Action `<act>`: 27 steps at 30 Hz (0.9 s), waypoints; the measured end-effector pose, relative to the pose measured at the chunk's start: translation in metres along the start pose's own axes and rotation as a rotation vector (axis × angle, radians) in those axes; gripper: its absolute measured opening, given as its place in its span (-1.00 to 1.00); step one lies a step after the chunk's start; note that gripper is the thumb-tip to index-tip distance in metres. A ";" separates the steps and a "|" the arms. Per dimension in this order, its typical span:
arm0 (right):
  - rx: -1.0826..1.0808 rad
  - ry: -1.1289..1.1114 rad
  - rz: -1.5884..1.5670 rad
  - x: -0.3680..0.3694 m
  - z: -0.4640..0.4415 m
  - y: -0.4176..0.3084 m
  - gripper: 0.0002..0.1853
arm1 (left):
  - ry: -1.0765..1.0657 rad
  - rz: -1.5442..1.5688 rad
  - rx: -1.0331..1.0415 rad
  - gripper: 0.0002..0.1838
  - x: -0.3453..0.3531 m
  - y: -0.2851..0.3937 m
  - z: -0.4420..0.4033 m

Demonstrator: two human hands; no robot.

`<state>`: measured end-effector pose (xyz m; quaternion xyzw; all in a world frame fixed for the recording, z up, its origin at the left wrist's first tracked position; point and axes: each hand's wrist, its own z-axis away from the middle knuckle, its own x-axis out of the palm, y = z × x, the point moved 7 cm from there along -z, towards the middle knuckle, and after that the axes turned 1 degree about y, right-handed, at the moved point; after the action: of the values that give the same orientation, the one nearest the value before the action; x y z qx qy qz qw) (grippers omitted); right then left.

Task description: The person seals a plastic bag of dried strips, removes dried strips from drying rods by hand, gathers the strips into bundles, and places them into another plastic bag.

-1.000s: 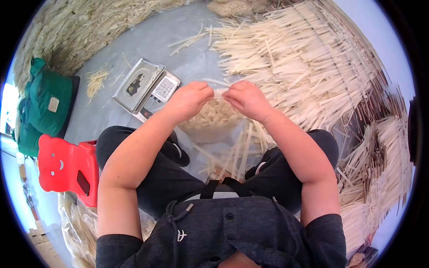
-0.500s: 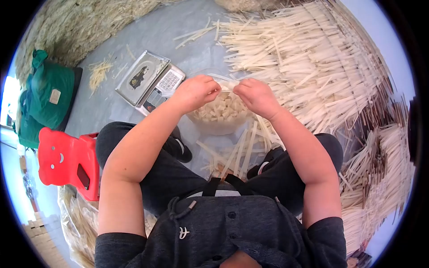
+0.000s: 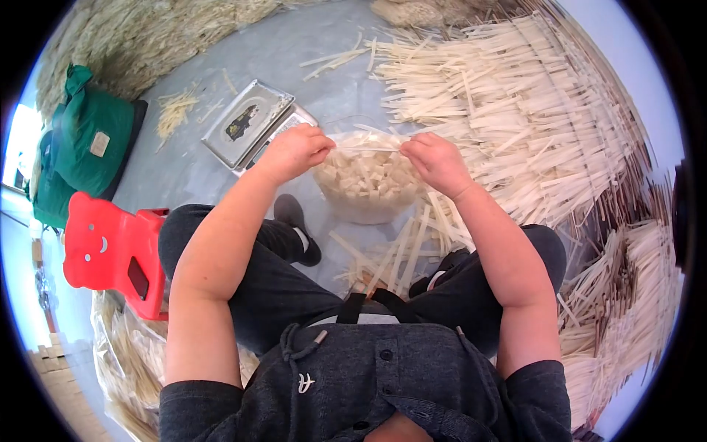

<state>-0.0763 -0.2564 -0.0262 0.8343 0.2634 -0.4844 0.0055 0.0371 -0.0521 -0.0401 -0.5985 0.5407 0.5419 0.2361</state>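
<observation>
Between my feet stands a clear plastic bag (image 3: pixel 359 212), filled with short, pale cut pieces (image 3: pixel 377 180) of strip. My left hand (image 3: pixel 297 152) pinches the left side of the bag's mouth. On the opposite side, my right hand (image 3: pixel 440 163) grips the rim with fingers closed. A pale, taut edge runs between the two hands above the pieces. Just beyond my left hand is a digital scale (image 3: pixel 254 121) with a metal tray, its keypad now mostly hidden behind that hand.
Long pale strips (image 3: pixel 501 110) lie in a big heap on the right, with loose strips (image 3: pixel 398 250) by my right foot. At left are a red chair (image 3: pixel 110 239) holding a dark phone (image 3: pixel 138 278), and a green bag (image 3: pixel 92 147). Fibrous bundles (image 3: pixel 147 37) line the back.
My hands have moved apart, the left one leftward and the right one rightward, stretching the bag's mouth wider. The view has shifted slightly, and my left foot shows more.
</observation>
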 end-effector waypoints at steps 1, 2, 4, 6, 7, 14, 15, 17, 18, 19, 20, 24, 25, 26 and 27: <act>0.017 0.012 -0.013 -0.001 0.000 0.001 -0.92 | 0.009 -0.002 -0.027 -0.82 -0.001 -0.003 0.003; 0.033 0.024 -0.025 -0.002 0.000 0.002 -0.91 | 0.012 -0.003 -0.030 -0.82 -0.002 -0.005 0.006; 0.029 0.032 -0.032 -0.002 0.000 0.001 -0.91 | 0.017 0.009 -0.042 -0.83 -0.007 -0.004 0.009; 0.027 0.041 -0.038 -0.003 0.000 0.000 -0.91 | 0.027 -0.005 -0.037 -0.84 -0.009 -0.007 0.012; 0.030 0.023 -0.026 -0.003 0.000 0.000 -0.92 | 0.037 -0.016 -0.031 -0.85 -0.010 -0.008 0.014; 0.051 0.019 -0.029 -0.005 0.005 0.005 -0.91 | 0.098 -0.049 -0.066 -0.87 -0.032 -0.023 0.036; 0.051 0.021 -0.030 -0.005 0.005 0.004 -0.91 | 0.097 -0.050 -0.066 -0.87 -0.033 -0.026 0.039; 0.042 0.042 -0.036 -0.007 0.004 0.001 -0.92 | 0.026 -0.034 -0.222 -0.85 -0.030 -0.043 0.046; 0.045 0.046 -0.032 -0.009 0.004 0.001 -0.92 | 0.025 -0.034 -0.216 -0.85 -0.038 -0.040 0.043; 0.055 0.016 -0.040 -0.008 0.004 0.002 -0.91 | -0.172 -0.064 -0.464 -0.83 -0.038 -0.053 0.046; 0.065 -0.013 -0.048 -0.007 0.005 0.003 -0.91 | -0.371 -0.095 -0.711 -0.79 -0.036 -0.066 0.057; 0.079 -0.018 -0.034 -0.008 0.010 0.011 -0.89 | -0.505 -0.197 -0.789 -0.73 -0.030 -0.094 0.074; 0.116 -0.055 -0.053 -0.006 0.009 0.010 -0.87 | -0.233 -0.031 -0.742 -0.74 -0.036 -0.078 0.056; 0.154 -0.093 -0.073 -0.005 0.010 0.010 -0.85 | 0.034 0.141 -0.686 -0.75 -0.042 -0.062 0.042; 0.169 -0.095 -0.065 -0.006 0.012 0.012 -0.85 | 0.084 0.197 -0.482 -0.74 -0.038 -0.035 0.022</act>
<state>-0.0834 -0.2727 -0.0308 0.7988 0.2481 -0.5438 -0.0682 0.0669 -0.0069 -0.0231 -0.6038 0.4609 0.6502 0.0101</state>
